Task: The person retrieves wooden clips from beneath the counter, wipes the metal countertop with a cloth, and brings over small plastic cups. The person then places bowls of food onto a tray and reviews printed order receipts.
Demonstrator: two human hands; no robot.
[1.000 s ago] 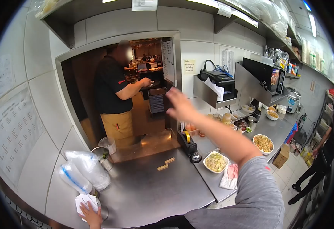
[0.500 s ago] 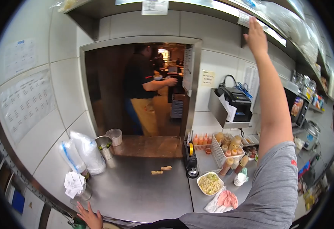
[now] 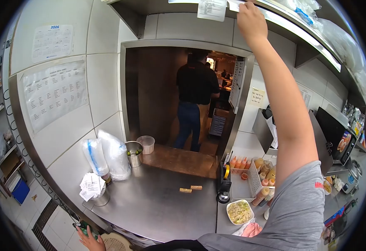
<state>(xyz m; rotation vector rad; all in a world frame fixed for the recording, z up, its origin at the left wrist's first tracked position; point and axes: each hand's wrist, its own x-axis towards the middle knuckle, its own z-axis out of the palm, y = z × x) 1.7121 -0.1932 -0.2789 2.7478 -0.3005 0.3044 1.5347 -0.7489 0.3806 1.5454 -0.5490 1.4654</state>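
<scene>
My right hand (image 3: 252,20) is raised to the metal strip under the overhead shelf, its fingers closed on a white paper slip (image 3: 234,5). Just left of it hangs a printed receipt (image 3: 212,10). Low at the left, past the counter's front edge, my left hand (image 3: 92,241) has its fingers spread and holds nothing. On the steel counter (image 3: 149,205) lie two small wooden blocks (image 3: 191,189). A white square bowl of food (image 3: 240,212) sits at the right, with a pink and white cloth (image 3: 250,228) beside it.
Beyond the pass window, a person (image 3: 195,96) stands facing away. Plastic-wrapped stacks (image 3: 114,157), a metal pot (image 3: 133,155) and a tin of paper slips (image 3: 99,196) stand at the left. A tape dispenser (image 3: 223,180) and sauce bottles (image 3: 261,195) are at the right.
The view has turned. My right hand has moved left along the shelf strip, from stretched fingers to a closed grip on a slip. The person beyond the window has turned away.
</scene>
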